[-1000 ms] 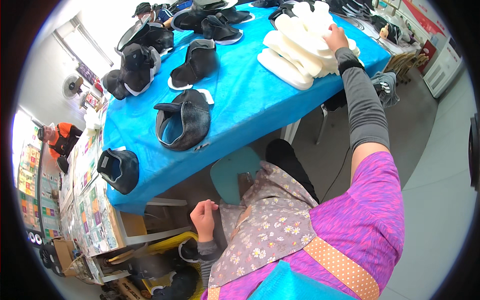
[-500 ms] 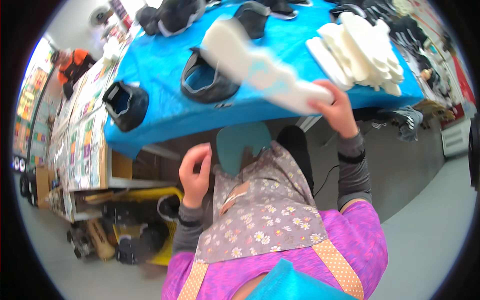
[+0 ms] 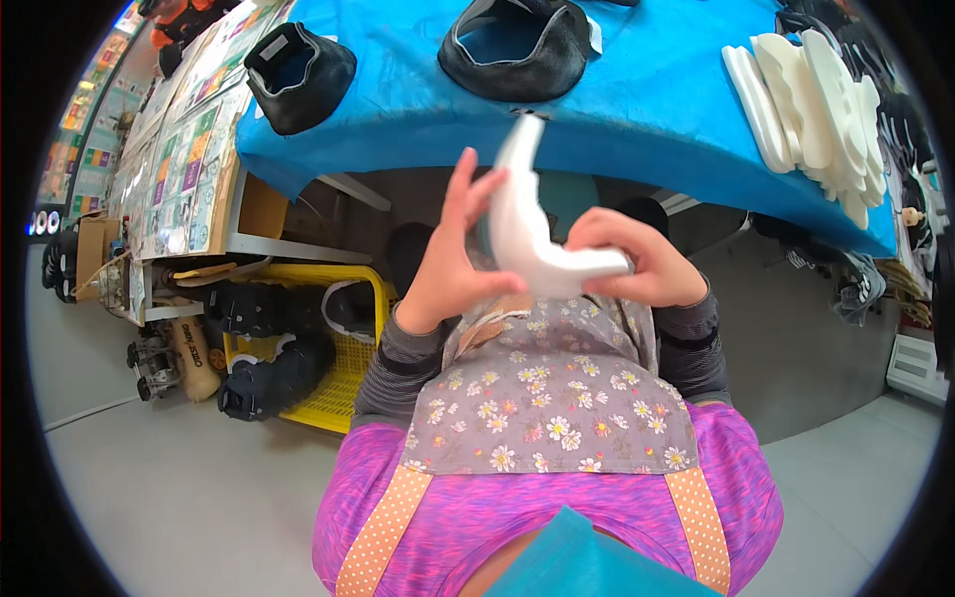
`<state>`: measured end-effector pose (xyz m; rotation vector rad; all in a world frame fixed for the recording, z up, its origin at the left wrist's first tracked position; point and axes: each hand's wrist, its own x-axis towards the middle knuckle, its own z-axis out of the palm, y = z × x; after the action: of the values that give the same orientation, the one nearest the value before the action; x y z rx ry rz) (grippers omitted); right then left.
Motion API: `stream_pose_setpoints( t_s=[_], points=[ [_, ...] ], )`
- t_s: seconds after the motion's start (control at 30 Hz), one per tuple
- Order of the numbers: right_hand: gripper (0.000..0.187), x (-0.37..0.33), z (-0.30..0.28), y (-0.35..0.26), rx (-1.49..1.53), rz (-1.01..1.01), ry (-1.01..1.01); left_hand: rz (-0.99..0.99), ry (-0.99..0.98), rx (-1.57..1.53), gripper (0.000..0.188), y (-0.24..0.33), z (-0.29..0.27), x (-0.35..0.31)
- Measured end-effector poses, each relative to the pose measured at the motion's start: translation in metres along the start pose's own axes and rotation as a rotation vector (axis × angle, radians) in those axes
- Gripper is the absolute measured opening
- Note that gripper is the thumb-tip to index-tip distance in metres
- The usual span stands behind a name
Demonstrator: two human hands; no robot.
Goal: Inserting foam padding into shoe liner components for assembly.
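A long white foam-like piece (image 3: 522, 234) with a wavy edge hangs in front of my apron, bent into a curve. My right hand (image 3: 642, 261) grips its lower right end between thumb and fingers. On its other side is my left hand (image 3: 460, 249), fingers stretched and spread. The fingertips and thumb of that hand reach the piece's left edge, but a firm hold does not show. Beyond the hands, a black rounded fabric piece with a grey-edged opening (image 3: 517, 60) sits on the blue-covered table (image 3: 637, 109).
Similar white pieces (image 3: 811, 104) stand in a stack at the table's right. Another black rounded piece (image 3: 298, 80) is near its left corner. A yellow basket (image 3: 343, 368) with black shoes is low on the left, under a paper-covered table (image 3: 184, 189).
My right hand has brought the white piece down from above the table to my lap, where it now appears bent. My left hand has risen to it, fingers spreading.
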<state>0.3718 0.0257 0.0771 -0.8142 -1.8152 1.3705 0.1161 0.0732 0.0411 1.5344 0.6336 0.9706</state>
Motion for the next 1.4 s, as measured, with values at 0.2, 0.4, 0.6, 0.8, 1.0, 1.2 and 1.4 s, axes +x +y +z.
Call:
stream_pose_setpoints(
  t_s=[0.2, 0.4, 0.6, 0.8, 1.0, 1.2, 1.4],
  points=[
    [0.034, 0.006, 0.011, -0.001, -0.058, -0.054, -0.037, 0.128, -0.044, 0.200, 0.141, -0.019, -0.002, -0.003],
    [0.026, 0.006, 0.012, 0.000, 0.121, -0.055, -0.192, 0.010, -0.202, -0.117, 0.155, -0.007, -0.001, 0.002],
    [0.032, 0.002, 0.017, 0.010, 0.229, 0.052, 0.197, -0.126, -0.112, -0.527, 0.129, -0.004, 0.015, -0.014],
    [0.036, 0.007, 0.025, 0.014, 0.113, 0.104, 0.442, -0.070, -0.054, -0.432, 0.101, -0.006, 0.009, -0.017],
    [0.036, 0.010, 0.030, 0.016, 0.107, 0.114, 0.472, -0.071, -0.097, -0.400, 0.094, 0.000, 0.010, -0.020],
    [0.036, 0.010, 0.029, 0.019, 0.096, 0.125, 0.465, -0.057, -0.112, -0.398, 0.093, -0.002, 0.010, -0.021],
    [0.035, 0.011, 0.029, 0.022, 0.140, 0.144, 0.466, -0.060, -0.148, -0.401, 0.091, -0.001, 0.011, -0.020]
  ],
)
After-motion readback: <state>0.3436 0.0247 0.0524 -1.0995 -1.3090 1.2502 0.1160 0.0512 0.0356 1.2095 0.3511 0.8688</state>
